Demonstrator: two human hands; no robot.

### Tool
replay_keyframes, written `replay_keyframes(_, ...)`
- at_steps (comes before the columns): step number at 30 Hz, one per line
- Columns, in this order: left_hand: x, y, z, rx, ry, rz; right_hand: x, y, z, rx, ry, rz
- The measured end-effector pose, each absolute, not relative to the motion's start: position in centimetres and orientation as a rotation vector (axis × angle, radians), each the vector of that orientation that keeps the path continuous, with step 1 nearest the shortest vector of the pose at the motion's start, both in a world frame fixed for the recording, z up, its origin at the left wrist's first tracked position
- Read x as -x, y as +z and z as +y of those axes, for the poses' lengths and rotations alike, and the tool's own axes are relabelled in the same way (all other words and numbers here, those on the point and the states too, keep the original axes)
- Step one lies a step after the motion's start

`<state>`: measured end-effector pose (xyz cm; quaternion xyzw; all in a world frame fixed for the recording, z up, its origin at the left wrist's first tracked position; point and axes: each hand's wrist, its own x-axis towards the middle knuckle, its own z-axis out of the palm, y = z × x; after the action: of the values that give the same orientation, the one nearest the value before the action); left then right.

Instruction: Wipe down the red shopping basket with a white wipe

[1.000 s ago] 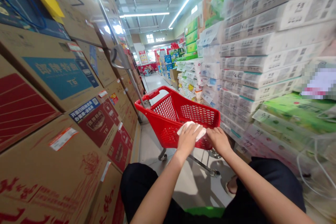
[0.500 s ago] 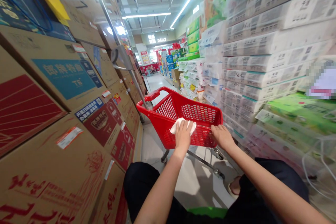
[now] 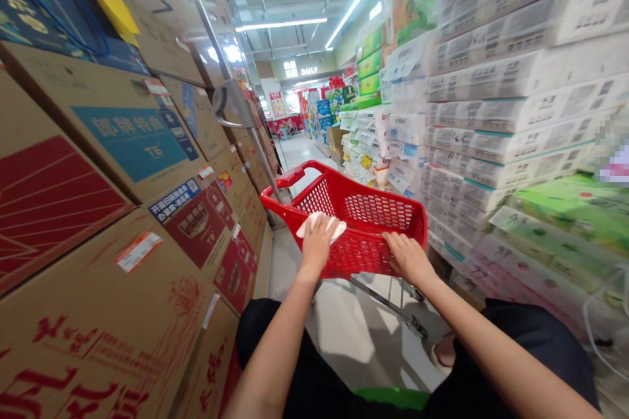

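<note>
Cart (image 3: 363,252) of red moulded plastic, walls perforated with rounded slots, on a tubular metal frame, standing on pale floor (image 3: 339,334) directly before the person. Left hand (image 3: 317,242) bent over a soft white cloth (image 3: 338,229), gripping it against the near rim, toward the handle end. Right hand (image 3: 407,255) closed over the same rim, farther along; no cloth there.

Left side: brown cardboard cartons (image 3: 108,301), stacked; blue printed panel (image 3: 130,144) reads 郎牌特曲, "T6". White price tags (image 3: 140,251), orange-edged, too small to read.

Right side: glossy film-wrapped white packs (image 3: 484,111), piled high; green packs (image 3: 580,206) lower down, "99" handwritten on pink ones (image 3: 521,268) below. Overhead sign (image 3: 308,71): "DAILY".

Stacks hem the cart in on both sides. Metal pole (image 3: 263,157) rises by the handle; it probably stands clear, though contact is hard to judge.
</note>
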<state>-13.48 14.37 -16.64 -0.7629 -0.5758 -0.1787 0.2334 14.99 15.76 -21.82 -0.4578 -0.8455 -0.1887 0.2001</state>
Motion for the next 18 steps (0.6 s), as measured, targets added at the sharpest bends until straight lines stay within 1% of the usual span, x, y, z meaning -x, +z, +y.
replay_keyframes(5, 14.6, -16.1, 14.8, 1.965, -0.516, -1.661, -14.5, -21.8, 15.5, 1.291, -0.54, -2.339)
replay_keyframes(8, 13.9, -16.3, 14.6, 2.04, -0.494, -1.587, -14.7, -21.8, 15.5, 1.297, -0.543, -2.334)
replay_keyframes(11, 15.2, -15.7, 14.5, 2.097, -0.449, -1.523, -15.3, -21.8, 15.5, 1.293, -0.552, -2.338)
replay_keyframes(15, 18.4, -14.2, 14.7, 1.981, -0.463, -1.639, -15.3, -21.8, 15.5, 1.302, -0.542, -2.338)
replay_keyframes(18, 18.3, -14.4, 14.8, 1.907, -0.523, -1.703, -14.7, -21.8, 15.3, 1.333, -0.551, -2.328)
